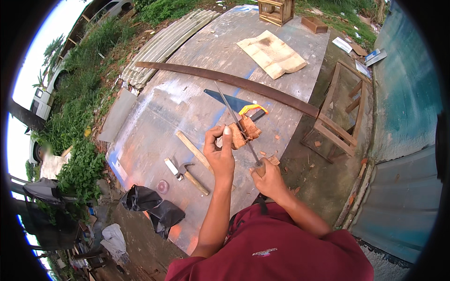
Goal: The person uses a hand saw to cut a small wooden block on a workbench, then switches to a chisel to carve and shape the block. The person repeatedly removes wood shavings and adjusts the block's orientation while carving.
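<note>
My left hand (219, 151) is closed on a reddish-brown wood block (237, 136), thumb pressed against its side. In my right hand (269, 177) is the handle of a long thin file (228, 104), whose narrow tip points away to the far left. The file's shaft passes through a gap in the wood; whether the piece on its right (250, 127) joins the block, I cannot tell. Just beyond lies a handsaw (229, 101) with a dark blade and a yellow and black handle. Wood chips (273, 160) are scattered by my right hand.
A claw hammer (193, 180), a wooden stick (194, 152), a clear tape roll (162, 187) and a black bag (152, 210) lie left on the worktable (154, 122). A long plank (225, 78) crosses it beyond the saw. A wooden frame (342, 112) stands right, near a wall.
</note>
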A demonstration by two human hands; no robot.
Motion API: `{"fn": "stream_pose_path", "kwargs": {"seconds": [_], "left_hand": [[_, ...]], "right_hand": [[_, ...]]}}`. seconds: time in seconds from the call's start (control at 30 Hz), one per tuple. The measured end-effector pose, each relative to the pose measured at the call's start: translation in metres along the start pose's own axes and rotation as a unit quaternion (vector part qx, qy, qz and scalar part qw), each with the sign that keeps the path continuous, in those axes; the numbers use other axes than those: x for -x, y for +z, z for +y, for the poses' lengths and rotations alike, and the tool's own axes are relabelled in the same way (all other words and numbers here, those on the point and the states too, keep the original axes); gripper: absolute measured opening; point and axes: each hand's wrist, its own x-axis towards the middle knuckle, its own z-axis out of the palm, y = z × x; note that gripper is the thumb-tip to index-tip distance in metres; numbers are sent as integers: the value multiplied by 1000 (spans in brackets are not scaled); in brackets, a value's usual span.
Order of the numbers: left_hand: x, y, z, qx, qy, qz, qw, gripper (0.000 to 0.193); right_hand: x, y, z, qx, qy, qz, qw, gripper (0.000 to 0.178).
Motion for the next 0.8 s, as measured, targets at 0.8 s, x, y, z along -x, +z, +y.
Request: {"fn": "stream_pose_path", "kwargs": {"seconds": [0.8], "left_hand": [[22, -49, -3, -106, 7, 66, 992, 24]], "right_hand": [[16, -67, -57, -188, -41, 19, 981, 23]]}}
